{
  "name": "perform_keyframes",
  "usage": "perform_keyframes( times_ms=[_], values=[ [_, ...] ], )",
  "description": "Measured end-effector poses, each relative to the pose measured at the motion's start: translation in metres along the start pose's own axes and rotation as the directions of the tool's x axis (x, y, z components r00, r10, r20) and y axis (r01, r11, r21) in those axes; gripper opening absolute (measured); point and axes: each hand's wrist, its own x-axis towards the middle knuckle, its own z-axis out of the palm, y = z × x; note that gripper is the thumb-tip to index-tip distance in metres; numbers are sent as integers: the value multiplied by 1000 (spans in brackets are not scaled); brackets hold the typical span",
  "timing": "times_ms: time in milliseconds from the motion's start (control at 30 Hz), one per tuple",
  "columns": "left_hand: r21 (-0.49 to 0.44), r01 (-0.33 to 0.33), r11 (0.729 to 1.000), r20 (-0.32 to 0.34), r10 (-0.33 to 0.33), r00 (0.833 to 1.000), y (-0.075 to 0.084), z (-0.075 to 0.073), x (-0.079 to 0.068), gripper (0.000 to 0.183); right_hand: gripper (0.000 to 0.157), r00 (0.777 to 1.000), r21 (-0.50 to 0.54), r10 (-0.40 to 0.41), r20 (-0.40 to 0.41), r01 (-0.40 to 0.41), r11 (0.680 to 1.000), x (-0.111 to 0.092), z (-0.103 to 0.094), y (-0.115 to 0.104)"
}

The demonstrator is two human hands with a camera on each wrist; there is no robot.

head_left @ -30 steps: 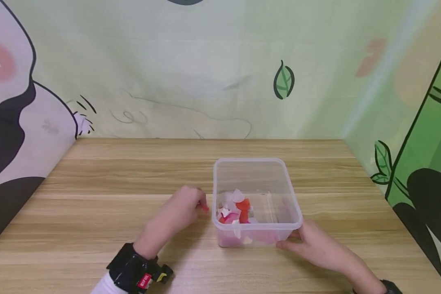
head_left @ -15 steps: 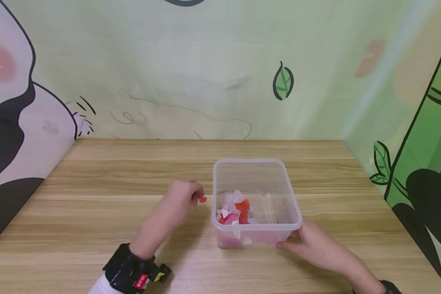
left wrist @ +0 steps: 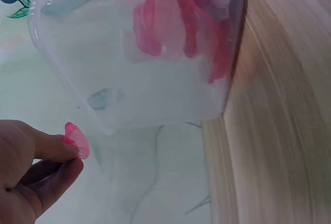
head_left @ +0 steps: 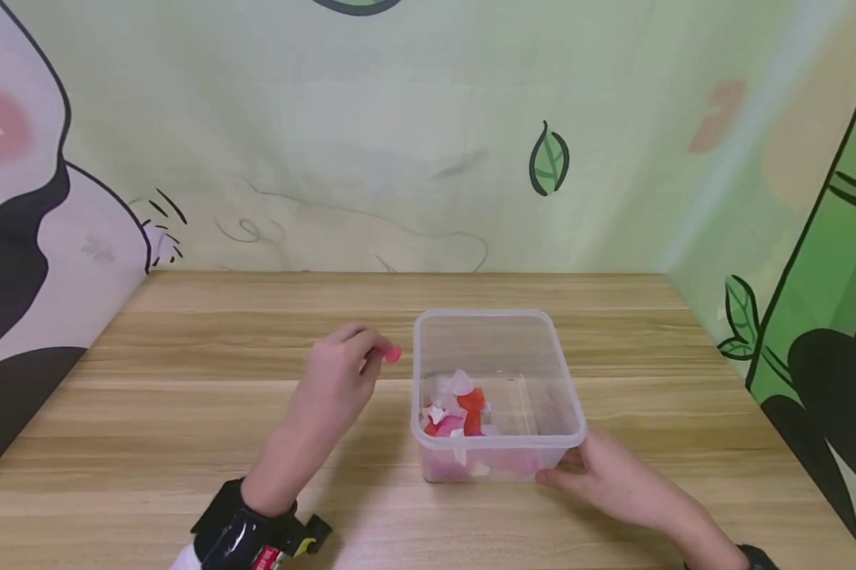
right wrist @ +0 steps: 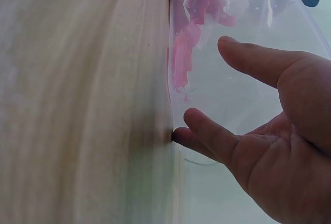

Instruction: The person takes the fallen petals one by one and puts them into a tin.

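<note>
A clear plastic container [head_left: 499, 439] with no lid stands on the wooden table. Thin crumpled scraps [head_left: 473, 400] in red, pink and white lie inside, mostly toward its left side. My left hand [head_left: 338, 372] pinches a small thin pink scrap [left wrist: 77, 142] between thumb and fingertips, raised to the left of the container, outside its rim. My right hand [head_left: 606, 479] is at the container's near right corner, thumb at the front wall and fingers along the right side. In the right wrist view its thumb and fingers [right wrist: 212, 133] are spread, fairly straight, against the clear wall.
The wooden table [head_left: 207, 380] reaches back to a cloth backdrop [head_left: 370, 142] printed with cartoon pandas, bamboo and leaves, which also rises at both sides. A black camera band [head_left: 245, 526] is strapped on the left wrist.
My left hand has lifted and moved slightly away with the pink scrap, turning so that the scrap now points to the right. The container and my right hand have stayed in place.
</note>
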Motion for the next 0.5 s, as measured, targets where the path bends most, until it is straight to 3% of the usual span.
perform_keyframes(
  times_ms=[200,500],
  values=[
    [-1,-46,999,-26,46,999,15,-7,1,19,66,1000,13,14,9,-14,1000,1,-1,-1],
    [-88,-148,985,-31,146,989,40,-8,0,24,69,1000,17,26,10,-27,999,0,-1,-1]
  ],
)
